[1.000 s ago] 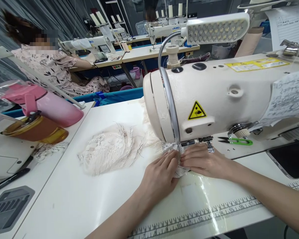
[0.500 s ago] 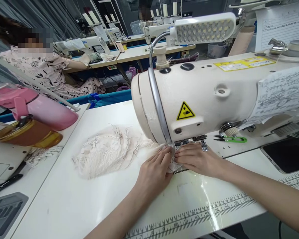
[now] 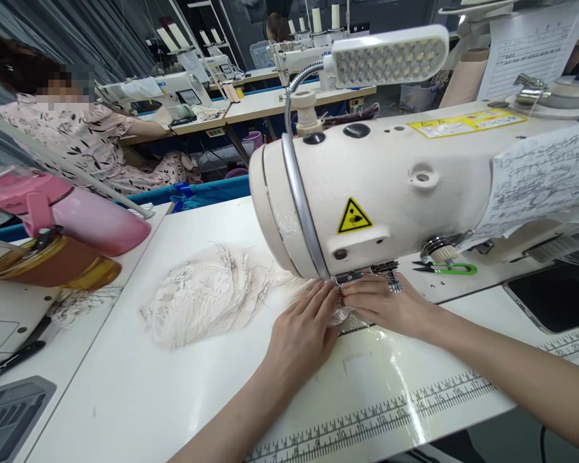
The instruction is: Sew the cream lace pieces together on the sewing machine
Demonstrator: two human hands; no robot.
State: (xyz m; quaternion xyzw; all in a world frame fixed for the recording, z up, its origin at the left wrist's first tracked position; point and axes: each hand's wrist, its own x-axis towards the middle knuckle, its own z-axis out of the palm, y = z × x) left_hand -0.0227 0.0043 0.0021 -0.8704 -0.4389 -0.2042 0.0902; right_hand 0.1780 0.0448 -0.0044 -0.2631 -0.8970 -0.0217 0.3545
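My left hand (image 3: 303,325) rests on the table just below the needle end of the white sewing machine (image 3: 376,173). Its fingers are held together on a small pale piece of lace fabric (image 3: 340,315). From the other side, my right hand (image 3: 390,307) has its fingers closed on the same piece, close to the presser foot. The fingertips of both hands nearly meet there, and the needle is hidden. To the left lies a crumpled heap of cream lace (image 3: 202,299) with loose threads, running toward my left fingers.
Green thread snips (image 3: 446,268) and a phone (image 3: 552,299) lie to the right. A ruler strip (image 3: 367,424) runs along the front edge. At left stand a pink bottle (image 3: 96,215) and an amber container (image 3: 53,257). A co-worker (image 3: 77,138) sits beyond.
The fabric between my hands has shifted slightly, and my left fingers are closer to my right ones. The whole view has moved a little; the lace heap stays put.
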